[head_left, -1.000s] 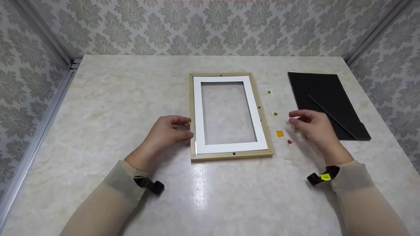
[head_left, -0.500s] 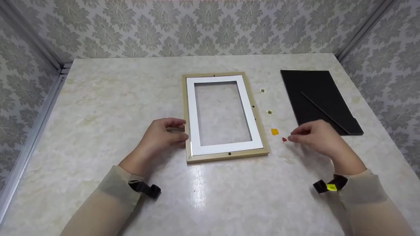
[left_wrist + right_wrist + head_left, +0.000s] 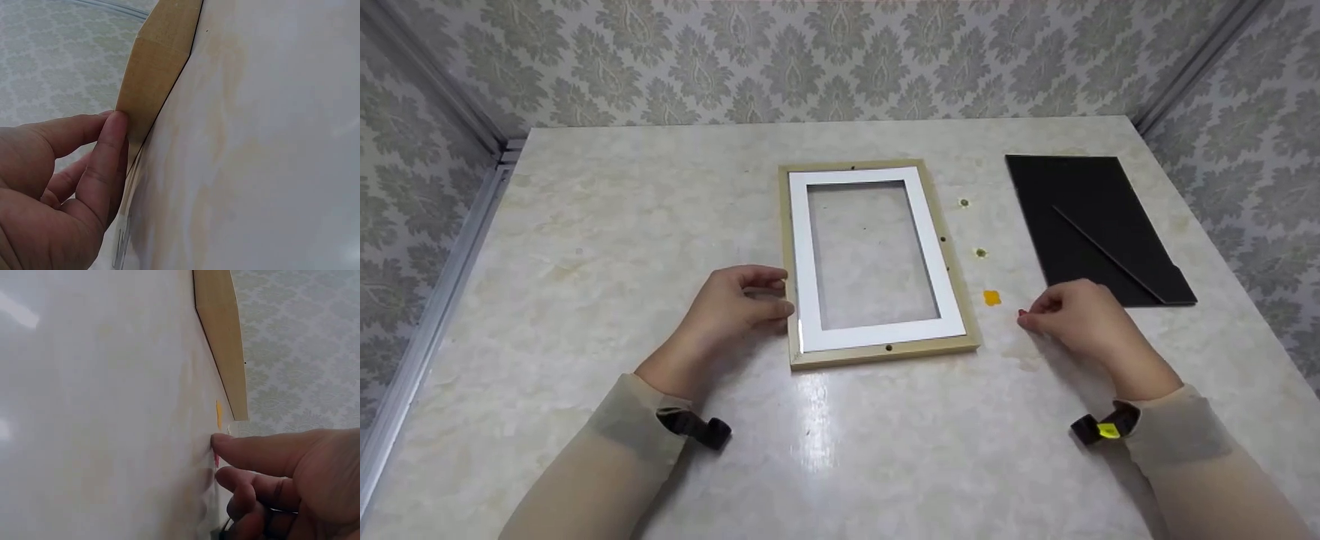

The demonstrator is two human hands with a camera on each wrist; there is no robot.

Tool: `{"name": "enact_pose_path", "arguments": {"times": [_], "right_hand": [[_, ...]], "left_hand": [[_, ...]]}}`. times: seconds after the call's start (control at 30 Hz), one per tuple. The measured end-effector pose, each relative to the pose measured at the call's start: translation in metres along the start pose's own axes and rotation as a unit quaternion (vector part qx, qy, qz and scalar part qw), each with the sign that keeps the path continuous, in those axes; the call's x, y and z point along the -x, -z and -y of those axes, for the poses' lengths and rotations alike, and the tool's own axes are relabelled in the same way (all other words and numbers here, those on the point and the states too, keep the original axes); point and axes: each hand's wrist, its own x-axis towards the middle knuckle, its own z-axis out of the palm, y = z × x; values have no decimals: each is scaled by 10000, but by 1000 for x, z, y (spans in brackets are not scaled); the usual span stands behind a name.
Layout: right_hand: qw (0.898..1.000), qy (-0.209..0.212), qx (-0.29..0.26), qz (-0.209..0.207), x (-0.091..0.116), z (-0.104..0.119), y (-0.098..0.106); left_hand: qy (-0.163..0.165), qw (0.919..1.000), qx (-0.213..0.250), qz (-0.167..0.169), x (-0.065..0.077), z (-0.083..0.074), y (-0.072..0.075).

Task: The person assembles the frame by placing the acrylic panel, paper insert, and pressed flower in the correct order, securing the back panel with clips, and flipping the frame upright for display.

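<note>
A light wooden picture frame (image 3: 885,347) with a white mat lies in the middle of the table. My left hand (image 3: 739,304) is at the frame's left side, thumb and fingertips resting against its outer edge. Close up, the left wrist view shows the thumb (image 3: 115,126) right at the wooden side. To the right of the frame, my right hand (image 3: 1084,319) pinches a tiny red pressed flower (image 3: 1021,313) between thumb and forefinger, low over the table. The red bit (image 3: 216,461) shows between those two fingertips in the right wrist view.
Beside the frame's right edge lie an orange-yellow four-lobed flower (image 3: 991,298) and two small pale flowers with dark centres, one nearer (image 3: 980,253). A black backing board (image 3: 1080,180) with a stand leg lies at right. Patterned walls border the table.
My right hand has come down and toward me from beside the black board to the red flower, which has shifted slightly right between its fingertips. My left hand stays at the frame's edge.
</note>
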Motion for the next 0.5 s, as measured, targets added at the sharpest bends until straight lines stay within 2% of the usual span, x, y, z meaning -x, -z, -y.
{"name": "enact_pose_path", "arguments": {"times": [0.2,0.5], "right_hand": [[9996,142,242,47,1,0,7],[9979,23,643,94,1,3,12]], "left_hand": [[-1,10000,-64,14,-1,0,0],[61,10000,50,0,0,1,0]]}}
